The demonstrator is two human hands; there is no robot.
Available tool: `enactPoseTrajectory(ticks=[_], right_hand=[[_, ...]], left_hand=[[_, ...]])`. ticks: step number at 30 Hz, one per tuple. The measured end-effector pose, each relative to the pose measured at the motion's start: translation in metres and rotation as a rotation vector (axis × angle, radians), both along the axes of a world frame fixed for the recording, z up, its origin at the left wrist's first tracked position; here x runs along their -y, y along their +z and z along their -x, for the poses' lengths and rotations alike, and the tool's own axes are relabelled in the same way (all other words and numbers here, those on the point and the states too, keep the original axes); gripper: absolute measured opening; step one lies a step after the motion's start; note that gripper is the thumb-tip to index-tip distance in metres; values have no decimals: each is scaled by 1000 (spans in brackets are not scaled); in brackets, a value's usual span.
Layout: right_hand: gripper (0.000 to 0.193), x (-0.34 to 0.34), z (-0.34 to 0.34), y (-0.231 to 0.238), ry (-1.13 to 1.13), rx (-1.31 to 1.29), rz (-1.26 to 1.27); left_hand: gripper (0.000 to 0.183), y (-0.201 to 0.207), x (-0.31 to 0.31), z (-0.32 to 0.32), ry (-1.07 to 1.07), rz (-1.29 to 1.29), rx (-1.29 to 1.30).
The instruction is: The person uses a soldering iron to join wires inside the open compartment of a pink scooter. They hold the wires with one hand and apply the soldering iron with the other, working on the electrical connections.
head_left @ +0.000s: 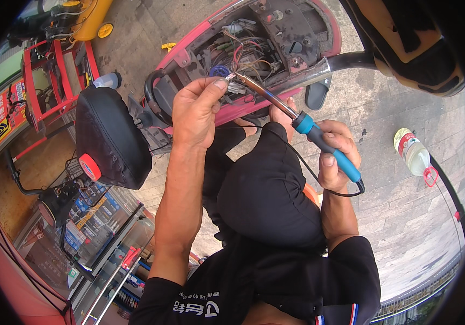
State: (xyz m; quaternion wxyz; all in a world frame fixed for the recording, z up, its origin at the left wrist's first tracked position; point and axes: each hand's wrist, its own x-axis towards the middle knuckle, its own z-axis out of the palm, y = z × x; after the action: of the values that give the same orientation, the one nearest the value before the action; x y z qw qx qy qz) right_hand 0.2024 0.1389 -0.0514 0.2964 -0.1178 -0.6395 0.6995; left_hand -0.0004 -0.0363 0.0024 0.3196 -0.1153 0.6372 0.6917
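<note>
My right hand [338, 149] grips the blue and grey handle of a soldering iron [311, 130]. Its metal shaft slants up and left, and the tip is right by my left fingertips. With thumb and forefinger, my left hand [197, 108] pinches a thin wire end [230, 77]; its exact shape is too small to make out. Just behind those fingers is a blue ring-shaped piece [219, 71]. Both hands are over the opened red scooter body [189, 51], where a tangle of coloured wires [243, 51] lies exposed. A black cord [311, 172] runs from the iron's handle end.
A black scooter seat [110, 135] with a red tape roll [89, 167] on it stands at left. Beyond it are a red metal frame [59, 81] and a yellow tank [93, 19]. A dark slipper [317, 95] and a clear bottle [415, 154] lie on the paving at right.
</note>
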Motion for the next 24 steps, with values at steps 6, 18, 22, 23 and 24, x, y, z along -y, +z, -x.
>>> enactPoseTrajectory(ticks=[6,18,22,23,24], right_hand=[[32,1,0,-1,-4,-8,8],[32,0,0,-2,1,-3,1],[32,-1,-1,-2,5,-2,-2],[32,-1,-2,-1,6,1,-4],[32,-1,-3,-1,6,3,-6]], left_hand=[[10,0,0,-1,-1,2,-1],[9,1,0,-1,12,-12,13],[11,1,-3,-1,44,-14,13],[12,1,-4,-2,55,-22,3],[12,2,-4,-2,60,-10,14]])
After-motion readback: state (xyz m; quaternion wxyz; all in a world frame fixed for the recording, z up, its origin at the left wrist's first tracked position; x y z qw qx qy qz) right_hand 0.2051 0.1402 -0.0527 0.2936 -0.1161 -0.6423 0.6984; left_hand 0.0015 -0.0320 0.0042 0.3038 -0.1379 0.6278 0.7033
